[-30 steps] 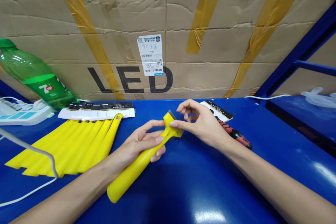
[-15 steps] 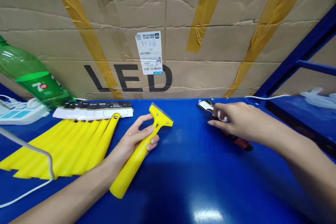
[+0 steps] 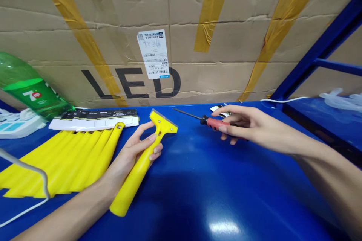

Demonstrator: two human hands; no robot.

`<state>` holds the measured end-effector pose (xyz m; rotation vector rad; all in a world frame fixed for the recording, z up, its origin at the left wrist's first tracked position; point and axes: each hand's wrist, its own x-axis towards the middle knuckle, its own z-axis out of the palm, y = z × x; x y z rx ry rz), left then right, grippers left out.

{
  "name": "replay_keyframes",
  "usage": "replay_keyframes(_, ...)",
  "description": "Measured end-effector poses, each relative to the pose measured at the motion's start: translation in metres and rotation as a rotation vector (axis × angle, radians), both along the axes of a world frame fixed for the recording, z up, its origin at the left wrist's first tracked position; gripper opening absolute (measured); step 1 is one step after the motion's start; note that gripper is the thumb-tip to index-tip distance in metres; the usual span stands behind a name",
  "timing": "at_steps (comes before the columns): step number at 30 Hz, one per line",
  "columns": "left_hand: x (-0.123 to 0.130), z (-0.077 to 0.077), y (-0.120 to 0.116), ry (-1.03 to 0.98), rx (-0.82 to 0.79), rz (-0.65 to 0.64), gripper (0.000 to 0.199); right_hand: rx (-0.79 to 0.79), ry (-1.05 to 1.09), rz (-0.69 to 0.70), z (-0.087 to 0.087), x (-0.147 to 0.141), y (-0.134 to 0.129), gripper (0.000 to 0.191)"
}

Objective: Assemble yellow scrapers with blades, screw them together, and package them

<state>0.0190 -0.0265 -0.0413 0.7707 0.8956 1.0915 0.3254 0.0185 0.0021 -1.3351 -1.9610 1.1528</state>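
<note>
A yellow scraper (image 3: 138, 167) with two screws and a blade along its head is tilted up in my left hand (image 3: 141, 145), whose fingers wrap round its neck. To the right, my right hand (image 3: 249, 124) grips a screwdriver (image 3: 217, 123) by its red handle, the dark shaft pointing left toward the scraper's head. The shaft's tip and the scraper are apart. Behind the right hand lies a black and white packet (image 3: 219, 109), partly covered by the fingers. Several yellow scraper handles (image 3: 85, 158) lie in a row left of my left hand.
Black and white printed cards (image 3: 96, 118) lie at the handles' upper ends. A green bottle (image 3: 36, 90), a white power strip (image 3: 22, 126) and a cable (image 3: 43, 177) are at left. A cardboard box (image 3: 186, 79) stands behind the blue table (image 3: 192, 192); clear plastic (image 3: 341, 99) lies at right.
My right hand has picked up the screwdriver and turned it so its shaft points left. The left hand still holds the scraper, and the whole view has shifted slightly.
</note>
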Motion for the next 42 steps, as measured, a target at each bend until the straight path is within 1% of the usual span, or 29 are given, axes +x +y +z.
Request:
replay_keyframes(1, -0.001, 0.0, 0.0, -0.003, -0.001, 0.033, 0.053, 0.046, 0.032, -0.014, 0.0, 0.001, 0.001, 0.048)
replay_keyframes(3, -0.002, -0.001, 0.0, -0.011, -0.008, 0.094, 0.055, 0.138, 0.069, -0.063, -0.001, 0.002, 0.002, 0.042)
replay_keyframes(5, -0.002, -0.002, 0.0, -0.02, -0.018, 0.127, 0.057, 0.164, 0.114, -0.105, -0.004, 0.001, 0.003, 0.036)
replay_keyframes(8, -0.003, -0.007, 0.003, -0.04, -0.011, 0.12, 0.056, 0.13, 0.177, -0.087, -0.008, -0.004, 0.001, 0.032)
replay_keyframes(11, -0.004, -0.009, 0.004, -0.051, -0.005, 0.108, 0.055, 0.127, 0.184, -0.06, -0.01, -0.008, -0.001, 0.03)
replay_keyframes(17, -0.005, -0.008, 0.003, -0.075, -0.017, 0.078, 0.056, 0.135, 0.145, -0.046, -0.014, -0.011, 0.0, 0.03)
replay_keyframes(21, -0.006, -0.009, 0.003, -0.049, -0.015, 0.073, 0.059, 0.144, 0.144, -0.037, -0.014, -0.013, 0.0, 0.033)
replay_keyframes(27, -0.005, -0.007, 0.002, -0.03, -0.02, 0.065, 0.059, 0.092, 0.124, -0.076, -0.011, -0.014, -0.002, 0.036)
replay_keyframes(29, -0.004, -0.005, 0.002, -0.027, -0.02, 0.066, 0.06, 0.038, 0.135, -0.09, -0.011, -0.013, -0.001, 0.038)
replay_keyframes(33, -0.002, -0.002, 0.0, -0.03, -0.01, 0.063, 0.059, -0.126, 0.251, -0.097, -0.014, -0.013, 0.002, 0.039)
replay_keyframes(35, -0.002, -0.002, 0.0, -0.025, -0.004, 0.056, 0.058, -0.16, 0.259, -0.101, -0.015, -0.014, 0.003, 0.039)
replay_keyframes(37, -0.003, -0.003, 0.0, -0.017, 0.0, 0.054, 0.057, -0.121, 0.209, -0.1, -0.015, -0.016, 0.002, 0.04)
replay_keyframes(40, -0.003, -0.004, 0.0, 0.005, 0.007, 0.074, 0.056, 0.091, 0.082, -0.128, -0.013, -0.016, -0.002, 0.042)
replay_keyframes(42, -0.003, -0.004, 0.0, 0.035, 0.006, 0.103, 0.055, 0.211, 0.027, -0.109, -0.012, -0.014, -0.004, 0.043)
